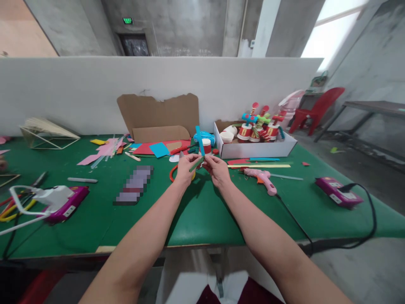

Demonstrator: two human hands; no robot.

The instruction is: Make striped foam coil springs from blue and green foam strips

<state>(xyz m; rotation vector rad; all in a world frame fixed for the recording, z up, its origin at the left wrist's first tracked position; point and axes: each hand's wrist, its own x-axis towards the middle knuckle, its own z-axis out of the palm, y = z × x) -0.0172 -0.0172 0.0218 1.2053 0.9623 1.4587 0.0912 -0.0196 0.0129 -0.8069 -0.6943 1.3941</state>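
Both hands meet above the middle of the green table, fingers pinched close together. My left hand (186, 169) is closed on a green paper strip (196, 164), which slants up to the right. A blue paper strip (200, 139) rises from the fingertips where the two strips meet. My right hand (218, 169) pinches the strips at that meeting point; its grip is partly hidden. Just behind the fingers stands a red and white paper cup (206, 146). An orange ring-shaped handle (172, 173) shows beside my left hand, partly covered by it.
To the right, a white box (256, 150) holds several decorated paper cups (245, 131). A pink glue gun (262, 177) with a cord lies in front. Purple power blocks (338, 192) sit at both sides. Paper scraps (107, 150), a blurred-out phone-like slab (134, 185) and a pen (82, 180) lie left.
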